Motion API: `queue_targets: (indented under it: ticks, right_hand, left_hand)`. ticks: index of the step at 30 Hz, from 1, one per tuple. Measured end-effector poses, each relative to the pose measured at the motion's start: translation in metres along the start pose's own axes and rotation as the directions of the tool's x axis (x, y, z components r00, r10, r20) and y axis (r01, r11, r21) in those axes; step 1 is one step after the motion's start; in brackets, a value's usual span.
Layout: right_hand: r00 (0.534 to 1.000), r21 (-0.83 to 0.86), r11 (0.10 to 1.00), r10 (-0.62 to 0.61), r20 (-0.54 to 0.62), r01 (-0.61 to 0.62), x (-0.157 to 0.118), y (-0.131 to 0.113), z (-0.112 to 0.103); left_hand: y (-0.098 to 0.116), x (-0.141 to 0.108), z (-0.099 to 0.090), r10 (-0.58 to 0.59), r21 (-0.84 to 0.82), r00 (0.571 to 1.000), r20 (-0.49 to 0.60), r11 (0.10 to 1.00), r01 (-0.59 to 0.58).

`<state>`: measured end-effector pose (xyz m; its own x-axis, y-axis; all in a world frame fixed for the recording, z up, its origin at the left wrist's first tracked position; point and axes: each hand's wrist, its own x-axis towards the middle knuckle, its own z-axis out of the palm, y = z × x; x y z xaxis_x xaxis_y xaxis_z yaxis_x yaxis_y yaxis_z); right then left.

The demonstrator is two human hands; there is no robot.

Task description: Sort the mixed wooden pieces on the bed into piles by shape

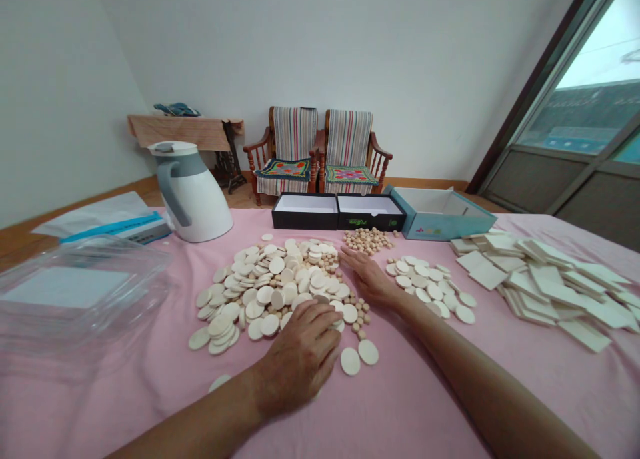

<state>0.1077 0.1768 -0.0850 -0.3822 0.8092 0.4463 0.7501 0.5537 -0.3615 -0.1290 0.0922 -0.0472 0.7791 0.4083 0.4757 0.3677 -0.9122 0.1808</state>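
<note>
Pink cloth (pixel 125 406) spreads under both hands. Left hand (pixel 299 356) lies palm-down on the larger of two wooden disc heaps (pixel 265 292), its grip unclear; right hand (pixel 370 279), open and empty, rests just beside the smaller heap (pixel 425 286).

Domestic room, a home rather than a workshop. Two wooden armchairs (pixel 295 139) with striped back covers (pixel 349 136) and embroidered seat pads (pixel 283 169) stand against a plain white wall (pixel 360 59). Beside them, a cloth-draped treadle sewing table (pixel 175 131) with cast-iron legs. Wooden floor (pixel 20 242) underfoot. Glazed door (pixel 590 92) at right, daylight beyond. White vacuum jug (pixel 195 196) stands on a pink cloth (pixel 100 406), bedsheet-like.
</note>
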Motion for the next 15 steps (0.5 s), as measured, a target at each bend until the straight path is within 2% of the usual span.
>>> queue_targets:
  ticks: [2, 5, 8, 12, 15]
  right_hand:
    - [0.998, -0.059, 0.998, -0.008, 0.067, 0.012, -0.0009, -0.0017, 0.0007]
    - [0.995, -0.089, 0.996, 0.011, 0.097, -0.002, -0.0008, -0.0032, 0.0002]
    - [0.997, -0.051, 0.997, 0.062, 0.04, -0.06, 0.0017, -0.0052, -0.002]
    - [0.97, -0.046, 0.972, 0.226, -0.094, -0.231, 0.0045, -0.0071, -0.0055]
    - [0.968, -0.048, 0.971, 0.226, -0.112, -0.232, 0.0047, -0.0073, -0.0062]
  left_hand:
    - [0.0001, 0.0, 0.0, -0.003, -0.003, 1.0, 0.004, 1.0, 0.003]
    - [0.0001, 0.0003, -0.0003, 0.0, -0.003, 1.0, -0.001, 1.0, 0.0]
    - [0.0003, 0.0009, -0.0013, 0.005, 0.002, 1.0, -0.01, 1.0, -0.005]
    - [0.0004, 0.0015, -0.0022, 0.013, 0.0, 1.0, -0.005, 1.0, -0.013]
    - [0.0002, 0.0013, -0.0017, 0.011, -0.004, 1.0, 0.002, 1.0, -0.011]
